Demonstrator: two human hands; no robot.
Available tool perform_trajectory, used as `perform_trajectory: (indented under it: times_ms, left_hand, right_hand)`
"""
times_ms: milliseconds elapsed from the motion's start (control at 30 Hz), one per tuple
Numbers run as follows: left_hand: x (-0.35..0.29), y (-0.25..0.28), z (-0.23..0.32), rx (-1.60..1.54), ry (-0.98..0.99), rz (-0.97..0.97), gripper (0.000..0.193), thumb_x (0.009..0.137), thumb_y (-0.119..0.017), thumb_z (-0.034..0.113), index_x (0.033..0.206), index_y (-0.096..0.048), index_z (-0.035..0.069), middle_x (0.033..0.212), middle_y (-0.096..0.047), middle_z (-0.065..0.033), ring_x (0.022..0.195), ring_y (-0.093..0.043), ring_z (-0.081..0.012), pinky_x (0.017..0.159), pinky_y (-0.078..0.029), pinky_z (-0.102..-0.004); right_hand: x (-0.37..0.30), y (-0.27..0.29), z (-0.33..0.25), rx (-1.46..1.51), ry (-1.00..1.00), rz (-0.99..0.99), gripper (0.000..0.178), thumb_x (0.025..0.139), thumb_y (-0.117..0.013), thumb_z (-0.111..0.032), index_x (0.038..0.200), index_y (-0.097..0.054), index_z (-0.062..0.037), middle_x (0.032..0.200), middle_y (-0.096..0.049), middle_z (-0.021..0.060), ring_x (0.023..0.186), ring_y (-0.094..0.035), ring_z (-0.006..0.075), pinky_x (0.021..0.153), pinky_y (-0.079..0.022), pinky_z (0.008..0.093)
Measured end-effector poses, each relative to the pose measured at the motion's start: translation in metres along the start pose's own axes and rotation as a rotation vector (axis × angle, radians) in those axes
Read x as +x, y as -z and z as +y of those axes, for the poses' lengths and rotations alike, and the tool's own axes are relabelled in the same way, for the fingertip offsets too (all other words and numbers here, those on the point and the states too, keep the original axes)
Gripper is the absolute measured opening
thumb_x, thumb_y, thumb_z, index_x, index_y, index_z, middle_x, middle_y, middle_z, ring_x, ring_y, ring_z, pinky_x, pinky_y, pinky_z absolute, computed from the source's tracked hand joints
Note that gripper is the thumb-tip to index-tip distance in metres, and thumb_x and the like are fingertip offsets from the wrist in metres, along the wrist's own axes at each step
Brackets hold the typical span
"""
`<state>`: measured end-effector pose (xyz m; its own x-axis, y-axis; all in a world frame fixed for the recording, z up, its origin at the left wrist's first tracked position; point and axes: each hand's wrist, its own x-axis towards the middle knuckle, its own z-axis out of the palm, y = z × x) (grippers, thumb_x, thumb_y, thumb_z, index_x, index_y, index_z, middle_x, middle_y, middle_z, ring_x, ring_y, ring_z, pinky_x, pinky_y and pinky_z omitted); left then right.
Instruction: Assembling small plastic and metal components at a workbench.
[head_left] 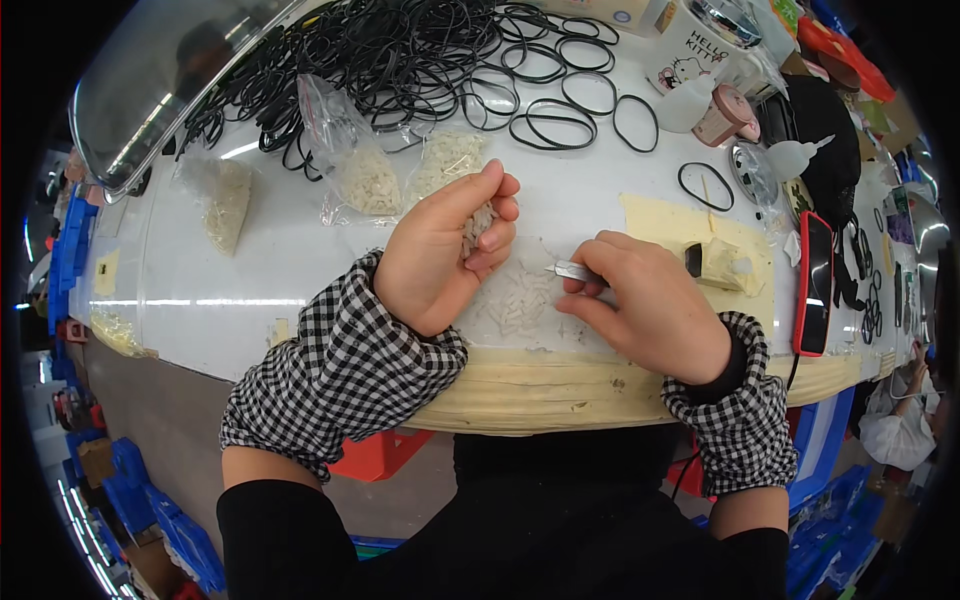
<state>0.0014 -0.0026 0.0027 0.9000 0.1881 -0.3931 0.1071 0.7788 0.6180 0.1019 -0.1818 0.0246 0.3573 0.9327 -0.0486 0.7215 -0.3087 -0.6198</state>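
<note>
My left hand (430, 255) is cupped with its fingers curled round a small heap of pale plastic pieces (477, 228). Between the thumb and fingers of my right hand (650, 305) is a short silvery metal tool (573, 271) with a sharp tip pointing left; its exact kind is unclear. Below and between the hands, many more loose pale pieces (520, 305) lie spread near the table's front edge. Clear bags of similar pieces, one bag (368, 185) and another bag (450, 158), stand just beyond my left hand.
Black rubber loops (400, 60) pile up at the back, some single ones toward the right. Another bag (228, 205) lies at left. Right of my right hand are yellow paper (650, 220), a taped block (728, 265) and a red-and-black device (816, 285). Cups and bottles crowd the back right.
</note>
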Motion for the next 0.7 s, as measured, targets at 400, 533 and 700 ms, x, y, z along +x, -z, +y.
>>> perform_trajectory:
  times_ms: [400, 533, 700]
  left_hand:
    - [-0.002, 0.003, 0.003, -0.038, -0.026, -0.010, 0.023, 0.100, -0.041, 0.027, 0.095, -0.049, 0.006, 0.076, -0.046, 0.0009, 0.057, -0.036, -0.0064, 0.050, -0.029, -0.0188]
    - [-0.001, 0.007, 0.003, -0.115, 0.011, -0.039, 0.022, 0.101, -0.037, 0.027, 0.096, -0.047, 0.008, 0.072, -0.042, 0.0028, 0.055, -0.035, -0.0063, 0.049, -0.029, -0.0189]
    - [0.001, 0.002, 0.002, 0.015, -0.003, -0.019, 0.021, 0.100, -0.041, 0.025, 0.100, -0.048, 0.005, 0.072, -0.044, 0.0036, 0.055, -0.034, -0.0051, 0.049, -0.029, -0.0185]
  right_hand:
    - [0.005, -0.002, 0.005, -0.036, 0.052, 0.189, 0.012, 0.082, -0.062, -0.012, 0.085, -0.057, -0.0021, 0.081, -0.057, 0.0113, 0.071, -0.058, 0.0314, 0.061, -0.046, 0.0386]
    - [0.004, -0.011, 0.001, -0.019, 0.102, 0.100, 0.013, 0.082, -0.063, -0.014, 0.087, -0.058, -0.0026, 0.081, -0.056, 0.0105, 0.070, -0.058, 0.0302, 0.061, -0.046, 0.0382]
    - [0.002, -0.017, -0.005, -0.135, 0.083, 0.100, 0.019, 0.082, -0.064, -0.017, 0.089, -0.055, -0.0023, 0.081, -0.055, 0.0102, 0.071, -0.059, 0.0302, 0.061, -0.047, 0.0380]
